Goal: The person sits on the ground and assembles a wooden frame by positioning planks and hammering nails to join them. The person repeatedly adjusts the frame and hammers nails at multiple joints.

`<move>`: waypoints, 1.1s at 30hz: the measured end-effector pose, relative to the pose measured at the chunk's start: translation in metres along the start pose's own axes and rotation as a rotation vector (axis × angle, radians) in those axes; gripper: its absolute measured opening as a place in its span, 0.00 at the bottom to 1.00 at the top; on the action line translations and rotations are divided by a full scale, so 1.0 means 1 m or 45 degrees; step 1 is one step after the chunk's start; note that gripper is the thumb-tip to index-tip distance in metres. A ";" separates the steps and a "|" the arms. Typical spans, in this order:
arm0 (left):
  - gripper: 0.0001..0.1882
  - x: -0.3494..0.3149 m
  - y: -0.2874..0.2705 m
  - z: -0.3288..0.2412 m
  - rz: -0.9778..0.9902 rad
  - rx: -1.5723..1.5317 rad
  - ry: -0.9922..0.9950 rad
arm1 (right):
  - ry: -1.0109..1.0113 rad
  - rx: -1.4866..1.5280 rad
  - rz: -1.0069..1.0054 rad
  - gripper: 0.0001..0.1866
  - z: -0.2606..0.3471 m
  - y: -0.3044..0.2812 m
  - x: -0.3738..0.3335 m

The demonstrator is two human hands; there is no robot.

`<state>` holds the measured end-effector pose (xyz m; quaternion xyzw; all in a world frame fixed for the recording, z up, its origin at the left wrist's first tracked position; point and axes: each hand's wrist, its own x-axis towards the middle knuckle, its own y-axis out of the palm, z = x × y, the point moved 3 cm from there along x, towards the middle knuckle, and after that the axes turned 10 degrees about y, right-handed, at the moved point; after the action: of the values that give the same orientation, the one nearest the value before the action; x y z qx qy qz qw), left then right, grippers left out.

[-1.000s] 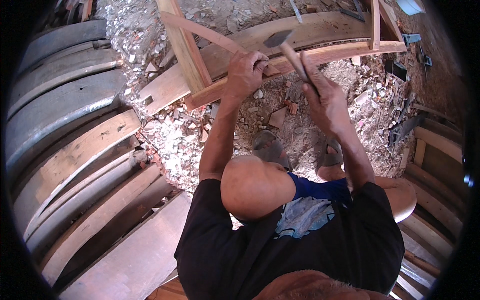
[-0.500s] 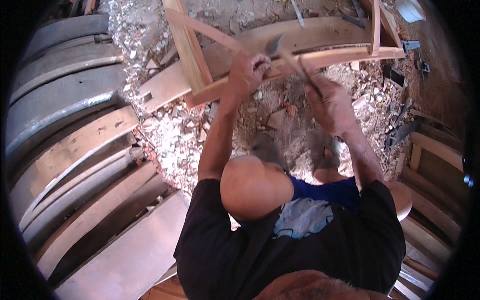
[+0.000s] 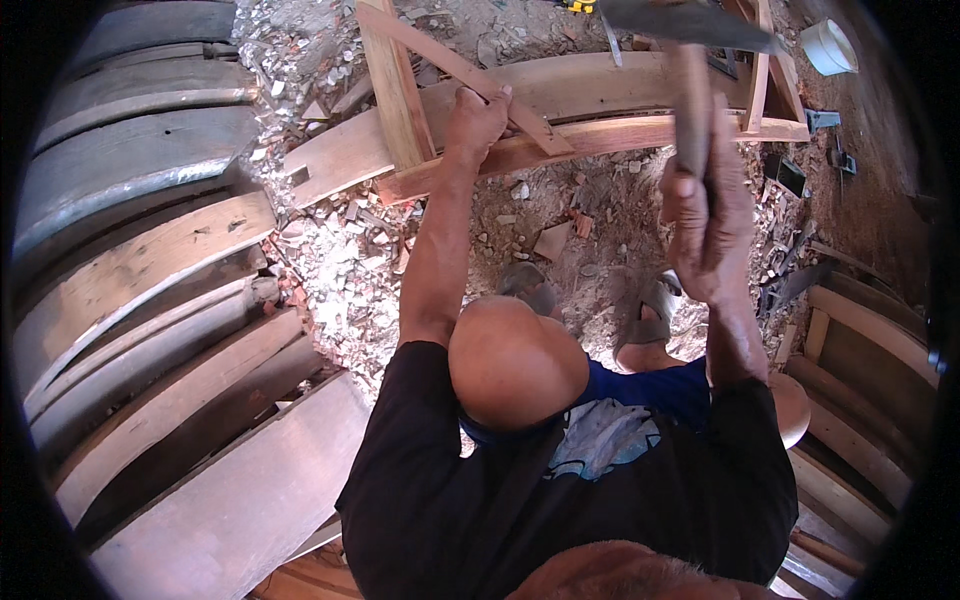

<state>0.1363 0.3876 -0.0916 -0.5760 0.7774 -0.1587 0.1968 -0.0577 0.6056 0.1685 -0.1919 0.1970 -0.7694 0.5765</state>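
Note:
My left hand (image 3: 478,122) is closed around a thin wooden slat (image 3: 432,62). The slat slants across a wooden frame, its near end over the curved front rail (image 3: 640,132) and its far end by an upright board (image 3: 396,95). Raised on the right, my right hand (image 3: 712,205) grips a hammer-like tool (image 3: 690,110) by its wooden handle. The tool's long dark metal head (image 3: 690,22) lies crosswise, tapering to the right, high above the frame; whether it is a hammer or an adze I cannot tell. Behind the rail lies a wide curved plank (image 3: 590,85).
Curved timbers (image 3: 150,150) are stacked along the left, with a broad pale board (image 3: 230,480) nearer me. More timbers (image 3: 870,320) lie at right. Wood chips (image 3: 345,270) cover the ground. A white bucket (image 3: 828,47), clamp-like tools (image 3: 840,155) and a yellow tape measure (image 3: 580,5) lie farther off.
My right hand has lifted the tool up and to the right, away from the slat. The slat's near end now rests over the front rail, and my left hand has shifted slightly.

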 end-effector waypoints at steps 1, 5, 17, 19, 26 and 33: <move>0.38 -0.003 -0.001 -0.010 -0.017 0.150 0.049 | -0.185 0.033 -0.102 0.33 0.000 -0.003 0.009; 0.28 -0.061 -0.005 -0.052 -0.402 0.469 0.570 | -0.087 0.056 -0.091 0.32 0.002 -0.013 0.014; 0.12 -0.094 0.028 -0.063 -0.315 0.254 0.768 | 0.211 -0.273 0.188 0.36 -0.031 0.015 -0.002; 0.12 -0.095 0.030 -0.065 -0.292 0.322 0.788 | 0.206 -0.441 0.230 0.35 -0.045 0.017 -0.003; 0.09 -0.097 0.032 -0.064 -0.364 0.244 0.869 | -0.036 -0.339 0.085 0.36 -0.067 0.030 -0.014; 0.12 -0.100 0.030 -0.066 -0.438 0.315 0.915 | 0.014 -0.233 0.027 0.36 -0.042 0.018 -0.002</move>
<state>0.1047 0.4935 -0.0360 -0.5773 0.6641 -0.4725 -0.0486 -0.0644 0.6067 0.1229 -0.2375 0.2718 -0.7430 0.5635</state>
